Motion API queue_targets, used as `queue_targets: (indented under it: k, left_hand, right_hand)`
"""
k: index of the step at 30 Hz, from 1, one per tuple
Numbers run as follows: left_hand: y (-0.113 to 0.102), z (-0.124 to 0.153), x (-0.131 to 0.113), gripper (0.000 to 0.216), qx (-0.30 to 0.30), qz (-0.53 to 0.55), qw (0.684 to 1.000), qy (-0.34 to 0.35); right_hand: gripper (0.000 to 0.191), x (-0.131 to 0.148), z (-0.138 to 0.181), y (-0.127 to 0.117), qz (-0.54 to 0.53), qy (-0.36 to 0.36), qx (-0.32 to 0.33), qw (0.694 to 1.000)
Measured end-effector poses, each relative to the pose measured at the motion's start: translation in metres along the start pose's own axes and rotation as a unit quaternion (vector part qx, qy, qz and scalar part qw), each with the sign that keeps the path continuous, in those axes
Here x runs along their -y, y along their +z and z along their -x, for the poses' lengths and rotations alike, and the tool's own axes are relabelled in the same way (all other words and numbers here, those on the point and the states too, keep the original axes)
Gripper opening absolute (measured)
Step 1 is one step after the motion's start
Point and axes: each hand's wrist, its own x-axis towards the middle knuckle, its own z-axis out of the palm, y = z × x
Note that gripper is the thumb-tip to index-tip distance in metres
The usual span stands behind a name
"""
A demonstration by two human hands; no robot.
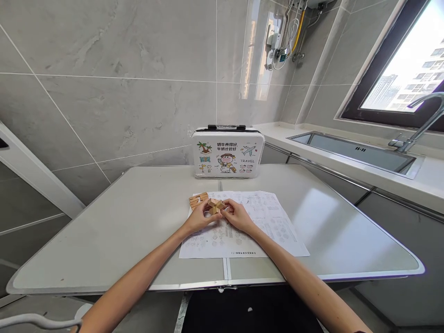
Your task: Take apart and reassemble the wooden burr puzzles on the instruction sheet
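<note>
Hands [197,219] [239,216] pinch the wooden blocks [215,206]; forearms [142,270] [294,273] angle inward.

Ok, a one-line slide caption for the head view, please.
Left hand and right hand hold a cluster of wooden blocks over a printed sheet, a white case standing behind.

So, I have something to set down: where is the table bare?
Bare: left, between the left forearm, white case and left edge of the table; right, between the printed paper, case and right edge. Crowded: the middle, where the left hand and right hand hold wooden blocks beside notched wooden pieces.
</note>
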Motion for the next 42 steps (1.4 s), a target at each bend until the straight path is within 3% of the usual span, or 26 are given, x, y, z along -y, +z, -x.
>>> queue_targets:
  k: [5,9,17,26,34,42]
  left_hand:
    - [-0.001,-0.001,-0.001,0.058,-0.001,0.039,0.999,-0.021]
    - [-0.001,-0.003,0.001,0.057,-0.006,0.056,0.998,-0.021]
    - [0.001,-0.001,-0.006,0.061,0.001,0.022,0.999,-0.024]
    - [-0.004,-0.006,-0.004,0.052,-0.041,0.084,0.996,-0.003]
    - [-0.004,-0.006,-0.001,0.051,-0.062,0.094,0.994,0.007]
    - [-0.001,-0.003,-0.002,0.056,-0.053,0.050,0.997,0.013]
  right_hand:
    - [0.046,0.001,0.001,0.000,-0.009,-0.028,-0.002,1.000]
    - [0.051,0.005,0.002,-0.002,-0.012,-0.034,0.004,0.999]
    - [0.037,0.005,-0.001,-0.005,-0.009,-0.022,-0.017,1.000]
    - [0.034,-0.001,-0.003,-0.007,0.019,-0.023,-0.025,0.999]
    - [0.026,-0.011,-0.006,-0.009,0.111,-0.037,-0.057,0.991]
    - [0.027,-0.017,-0.003,-0.011,0.205,-0.080,-0.018,0.975]
